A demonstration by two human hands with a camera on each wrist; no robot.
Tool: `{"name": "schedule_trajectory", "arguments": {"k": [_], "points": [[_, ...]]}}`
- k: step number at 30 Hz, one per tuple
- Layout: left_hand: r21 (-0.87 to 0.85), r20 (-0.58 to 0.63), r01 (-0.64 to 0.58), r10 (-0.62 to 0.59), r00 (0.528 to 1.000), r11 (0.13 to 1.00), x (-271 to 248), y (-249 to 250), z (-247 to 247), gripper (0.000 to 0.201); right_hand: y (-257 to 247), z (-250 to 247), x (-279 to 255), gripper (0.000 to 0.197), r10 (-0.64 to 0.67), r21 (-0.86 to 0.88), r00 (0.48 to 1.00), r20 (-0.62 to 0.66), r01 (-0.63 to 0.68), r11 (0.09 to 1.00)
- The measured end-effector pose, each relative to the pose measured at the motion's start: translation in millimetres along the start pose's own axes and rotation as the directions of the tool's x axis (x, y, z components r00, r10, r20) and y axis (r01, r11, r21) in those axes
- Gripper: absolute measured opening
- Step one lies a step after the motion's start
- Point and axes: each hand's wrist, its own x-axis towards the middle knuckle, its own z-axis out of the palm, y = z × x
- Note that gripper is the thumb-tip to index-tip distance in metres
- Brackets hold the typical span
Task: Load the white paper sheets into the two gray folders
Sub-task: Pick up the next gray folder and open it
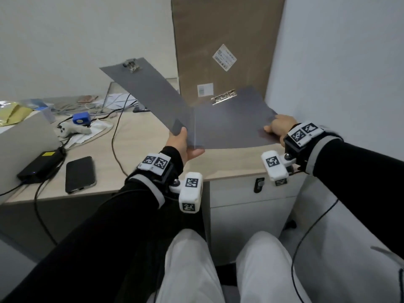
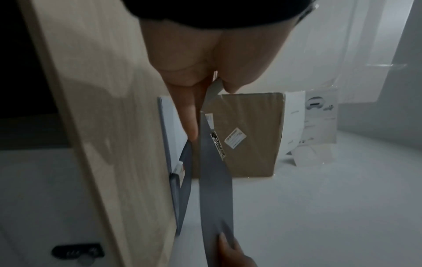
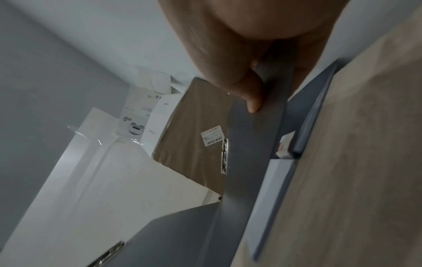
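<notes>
Above the bench (image 1: 140,138), held open in a V: one gray folder (image 1: 229,125), spine running away from the body, a metal clip (image 1: 224,97) at the far end of the right cover and another on the raised left cover. Gripped by both hands at the near edge: left hand (image 1: 183,147) pinching the left cover, thumb on top, fingers (image 2: 190,115) beneath; right hand (image 1: 279,127) curled round the right cover's near corner. Below the folder, flat on the bench, seen from the wrist views: white paper sheets (image 3: 274,180), with what looks like the second folder (image 3: 312,108) beside them. Judged next: folder down, then the right hand, nearer, down to the sheets.
</notes>
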Motion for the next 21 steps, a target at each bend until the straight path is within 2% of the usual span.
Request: {"name": "schedule_trajectory", "arguments": {"k": [2, 4, 6, 7, 11, 14, 16, 19, 21], "points": [[0.056, -0.036, 0.143, -0.141, 0.989, 0.988, -3, -10, 7, 0.047, 16, -14, -13, 0.022, -0.026, 0.108, 0.993, -0.117, 0.039, 0.993], [0.137, -0.01, 0.252, -0.253, 0.967, 0.958, -14, -22, 17, 0.062, 30, -26, -30, 0.031, 0.008, 0.25, 0.978, -0.21, 0.046, 0.967], [0.204, -0.025, 0.333, -0.335, 0.942, 0.921, -16, -30, 17, 0.074, 42, -37, -45, 0.036, 0.047, 0.283, 0.97, -0.238, 0.023, 0.959], [0.238, -0.035, 0.352, -0.354, 0.935, 0.905, -17, -33, 16, 0.074, 46, -43, -51, 0.037, 0.05, 0.283, 0.968, -0.246, 0.022, 0.959], [0.431, -0.073, 0.382, -0.391, 0.918, 0.818, -25, -49, 7, 0.05, 66, -62, -62, 0.041, 0.083, 0.319, 0.959, -0.273, 0.009, 0.948], [0.578, -0.09, 0.389, -0.417, 0.904, 0.718, -26, -58, 6, 0.056, 79, -69, -65, 0.042, 0.116, 0.328, 0.962, -0.247, -0.029, 0.944], [0.675, -0.099, 0.396, -0.456, 0.885, 0.623, -25, -63, 6, 0.057, 87, -72, -65, 0.039, 0.134, 0.324, 0.962, -0.237, -0.052, 0.945], [0.814, -0.127, 0.385, -0.512, 0.849, 0.435, -21, -69, 2, 0.06, 99, -75, -63, 0.037, 0.144, 0.303, 0.962, -0.231, -0.069, 0.95], [0.863, -0.133, 0.355, -0.517, 0.846, 0.359, -19, -71, 2, 0.054, 105, -76, -58, 0.038, 0.145, 0.295, 0.965, -0.22, -0.075, 0.952]]}}
